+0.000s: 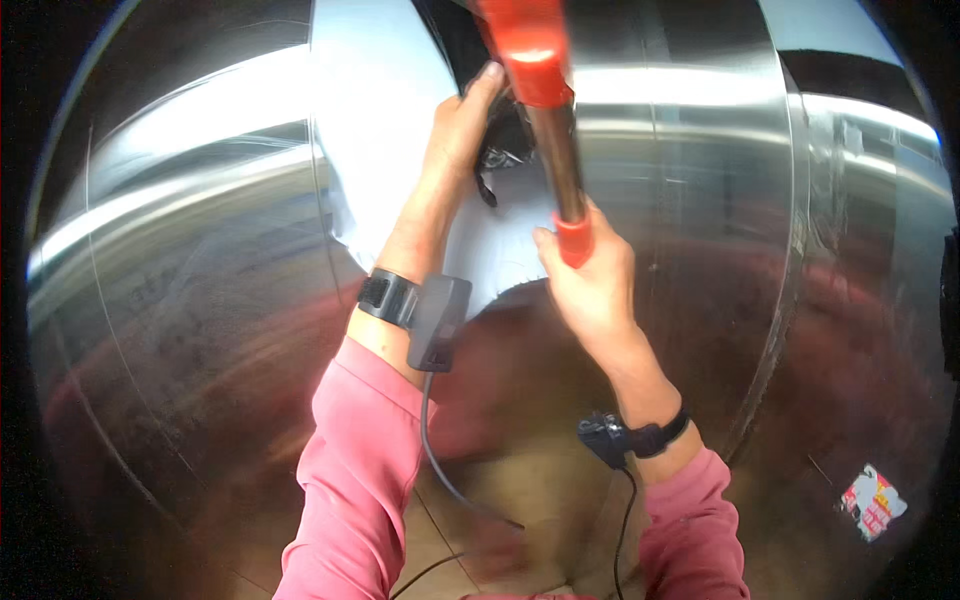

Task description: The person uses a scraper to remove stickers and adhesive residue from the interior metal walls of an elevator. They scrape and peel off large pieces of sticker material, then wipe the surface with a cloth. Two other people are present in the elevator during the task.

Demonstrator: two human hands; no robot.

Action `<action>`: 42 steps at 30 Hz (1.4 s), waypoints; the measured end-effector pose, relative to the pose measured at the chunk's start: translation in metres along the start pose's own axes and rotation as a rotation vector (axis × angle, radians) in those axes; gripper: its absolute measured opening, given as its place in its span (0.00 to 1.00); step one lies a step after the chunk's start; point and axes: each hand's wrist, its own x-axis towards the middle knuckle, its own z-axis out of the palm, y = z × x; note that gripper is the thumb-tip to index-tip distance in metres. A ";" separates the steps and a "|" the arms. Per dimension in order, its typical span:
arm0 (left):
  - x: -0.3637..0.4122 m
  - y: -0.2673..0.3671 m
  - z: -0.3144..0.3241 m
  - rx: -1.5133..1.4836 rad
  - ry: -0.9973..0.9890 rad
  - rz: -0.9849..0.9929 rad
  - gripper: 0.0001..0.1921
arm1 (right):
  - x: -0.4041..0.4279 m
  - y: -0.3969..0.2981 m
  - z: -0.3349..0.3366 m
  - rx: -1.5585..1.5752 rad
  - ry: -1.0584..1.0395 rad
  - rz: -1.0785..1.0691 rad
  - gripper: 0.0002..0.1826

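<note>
My right hand (592,277) is closed around the lower red collar of a metal tube (559,157), part of a long tool with a blurred red upper part (529,52). The tool runs up past the top edge, so its far end is out of view. Left of the upper part is my left hand (465,127), thumb pointing up, beside a dark, shiny object (510,135). Its fingers are hidden, and whether they grip anything cannot be told. Each wrist carries a strapped black device, the left one (440,322) larger in view than the right one (604,439), both with cables.
A polished, reflective metal surface (690,202) spreads around both arms, with vertical seams (784,300) at right. A torn, printed sticker (874,502) is at lower right. Tan tile-like panels (450,525) show low in the middle, perhaps reflected.
</note>
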 end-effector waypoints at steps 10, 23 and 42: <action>0.000 -0.018 0.003 0.211 0.314 0.210 0.17 | 0.055 0.031 -0.094 0.161 -0.046 0.375 0.30; -0.007 -0.034 -0.002 0.388 0.390 0.308 0.20 | 0.082 0.034 -0.158 -0.166 -0.142 0.342 0.28; -0.070 -0.024 -0.009 0.392 0.398 0.295 0.16 | 0.074 0.025 -0.168 -0.087 -0.300 0.406 0.23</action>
